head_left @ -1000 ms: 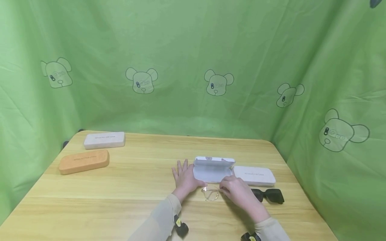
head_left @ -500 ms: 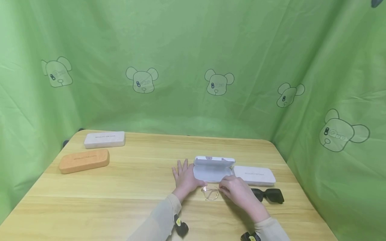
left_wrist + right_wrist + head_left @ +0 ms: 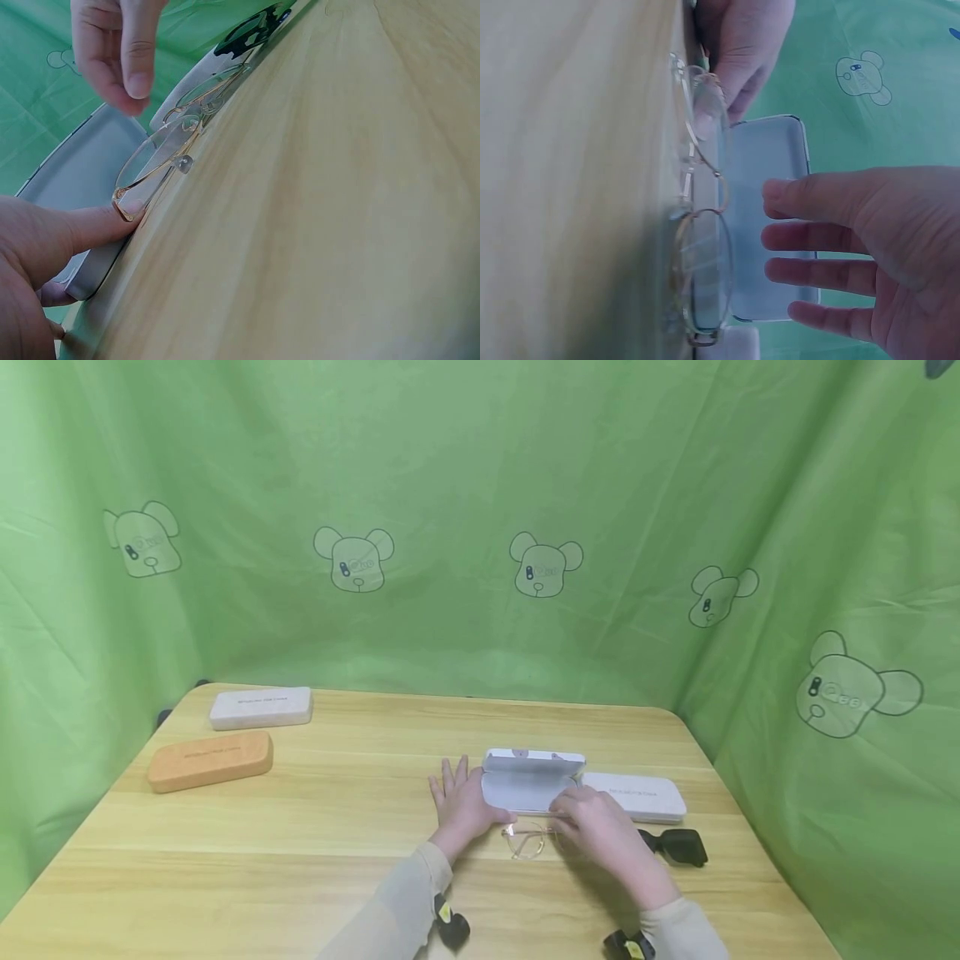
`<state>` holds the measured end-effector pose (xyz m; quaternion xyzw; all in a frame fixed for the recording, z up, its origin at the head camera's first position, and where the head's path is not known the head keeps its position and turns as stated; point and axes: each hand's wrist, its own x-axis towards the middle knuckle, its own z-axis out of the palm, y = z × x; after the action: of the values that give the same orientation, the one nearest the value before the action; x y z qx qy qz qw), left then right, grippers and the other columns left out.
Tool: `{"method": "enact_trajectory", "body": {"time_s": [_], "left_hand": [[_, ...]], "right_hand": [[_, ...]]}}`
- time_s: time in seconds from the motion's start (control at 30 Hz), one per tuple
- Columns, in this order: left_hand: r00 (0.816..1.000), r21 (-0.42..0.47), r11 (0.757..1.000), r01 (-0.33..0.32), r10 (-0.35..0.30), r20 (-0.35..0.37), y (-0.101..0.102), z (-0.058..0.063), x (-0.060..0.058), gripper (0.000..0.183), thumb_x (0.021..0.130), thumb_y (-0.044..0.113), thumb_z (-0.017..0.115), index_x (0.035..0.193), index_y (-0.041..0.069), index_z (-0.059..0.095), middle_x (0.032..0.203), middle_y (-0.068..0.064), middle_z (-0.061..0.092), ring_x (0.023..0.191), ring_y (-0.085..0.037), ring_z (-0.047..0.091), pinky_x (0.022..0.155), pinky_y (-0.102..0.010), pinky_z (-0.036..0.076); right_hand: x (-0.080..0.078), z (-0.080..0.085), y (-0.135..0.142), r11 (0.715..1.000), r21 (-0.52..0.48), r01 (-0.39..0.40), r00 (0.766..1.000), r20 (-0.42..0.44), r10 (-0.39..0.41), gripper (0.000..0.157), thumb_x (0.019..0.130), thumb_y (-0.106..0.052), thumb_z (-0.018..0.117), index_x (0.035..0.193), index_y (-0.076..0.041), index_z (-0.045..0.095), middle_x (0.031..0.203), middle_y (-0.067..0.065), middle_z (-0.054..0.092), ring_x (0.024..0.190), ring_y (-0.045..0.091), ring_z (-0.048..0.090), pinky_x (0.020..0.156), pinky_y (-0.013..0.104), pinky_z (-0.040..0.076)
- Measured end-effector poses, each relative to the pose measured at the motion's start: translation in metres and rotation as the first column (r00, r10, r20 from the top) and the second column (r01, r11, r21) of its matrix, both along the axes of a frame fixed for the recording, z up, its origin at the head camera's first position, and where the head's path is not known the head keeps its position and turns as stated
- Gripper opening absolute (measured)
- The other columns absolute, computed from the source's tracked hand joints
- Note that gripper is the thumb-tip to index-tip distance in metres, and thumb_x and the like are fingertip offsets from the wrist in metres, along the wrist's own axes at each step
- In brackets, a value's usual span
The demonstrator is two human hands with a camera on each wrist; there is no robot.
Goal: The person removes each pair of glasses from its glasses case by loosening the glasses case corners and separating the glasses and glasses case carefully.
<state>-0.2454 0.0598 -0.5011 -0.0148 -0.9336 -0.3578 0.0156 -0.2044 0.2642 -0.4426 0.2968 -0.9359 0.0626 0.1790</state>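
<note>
In the head view, an open glasses case (image 3: pixel 528 792) lies with its pale lining showing. My left hand (image 3: pixel 462 806) rests at the case's left end, fingers spread, its thumb (image 3: pixel 101 226) along the front edge in the left wrist view. Clear eyeglasses with a thin gold frame (image 3: pixel 527 841) stand on the table in front of the case. My right hand (image 3: pixel 596 828) hovers above their right end. In the right wrist view its fingers (image 3: pixel 821 274) are loosely bent, apart from the glasses and holding nothing. It hides the right lens in the head view.
A shut white case (image 3: pixel 636 798) and black sunglasses (image 3: pixel 681 847), partly behind my right hand, are on the right. Far left lie an orange case (image 3: pixel 212 762) and a pale case (image 3: pixel 261 707). Green curtains (image 3: pixel 450 635) surround the wooden table (image 3: pixel 337 810).
My right hand has let go of the eyeglasses' right end and risen slightly away, a little to the right. My left hand and the open case have not moved.
</note>
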Motion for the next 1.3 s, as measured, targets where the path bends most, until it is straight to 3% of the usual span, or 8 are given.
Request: {"method": "enact_trajectory", "body": {"time_s": [0.27,0.6,0.87,1.07,1.3], "left_hand": [[1.000,-0.003,1.000,-0.002,0.002,0.016,0.000,0.000,0.000,0.096,0.056,0.046,0.090,0.138,0.014,0.053,0.159,-0.018,0.029,0.150,-0.046,0.007,0.118,-0.067,-0.003],[1.000,-0.024,1.000,0.001,0.000,0.018,0.000,0.001,0.000,0.097,0.056,0.049,0.089,0.139,0.014,0.051,0.159,-0.018,0.029,0.149,-0.046,0.009,0.118,-0.069,0.000],[1.000,-0.008,1.000,0.006,-0.006,0.013,0.001,0.000,-0.001,0.096,0.057,0.048,0.089,0.139,0.013,0.052,0.158,-0.019,0.029,0.149,-0.047,0.008,0.117,-0.069,-0.002],[1.000,-0.006,1.000,0.005,-0.005,0.011,0.000,0.000,-0.001,0.095,0.057,0.047,0.089,0.138,0.013,0.052,0.158,-0.020,0.030,0.149,-0.047,0.009,0.117,-0.069,-0.001],[1.000,-0.004,1.000,0.005,-0.005,0.005,0.000,0.000,0.000,0.095,0.056,0.046,0.090,0.137,0.013,0.053,0.157,-0.020,0.031,0.149,-0.048,0.009,0.117,-0.069,-0.001]], "right_hand": [[-0.010,0.011,0.000,0.999,0.016,-0.047,0.996,-0.075,0.048,0.021,0.075,-0.021,0.081,0.090,-0.010,0.071,0.090,0.005,0.073,0.081,0.021,0.069,0.074,0.038,0.060],[-0.027,0.026,-0.004,0.997,-0.003,-0.074,0.995,-0.070,0.074,0.019,0.080,-0.020,0.079,0.092,-0.007,0.071,0.087,0.005,0.072,0.078,0.021,0.068,0.073,0.038,0.059],[-0.046,0.034,-0.006,0.999,-0.051,-0.009,0.999,0.048,0.012,0.021,0.086,-0.026,0.073,0.097,-0.009,0.072,0.098,0.007,0.074,0.092,0.025,0.069,0.085,0.044,0.058],[-0.061,0.035,-0.005,0.992,-0.118,0.048,0.989,0.147,-0.030,0.023,0.090,-0.030,0.069,0.101,-0.009,0.071,0.100,0.007,0.073,0.094,0.024,0.069,0.088,0.045,0.057],[-0.077,0.032,-0.004,0.987,-0.130,0.096,0.973,0.223,-0.065,0.035,0.091,-0.036,0.065,0.107,-0.006,0.070,0.109,0.013,0.072,0.104,0.032,0.067,0.095,0.051,0.053]]}}
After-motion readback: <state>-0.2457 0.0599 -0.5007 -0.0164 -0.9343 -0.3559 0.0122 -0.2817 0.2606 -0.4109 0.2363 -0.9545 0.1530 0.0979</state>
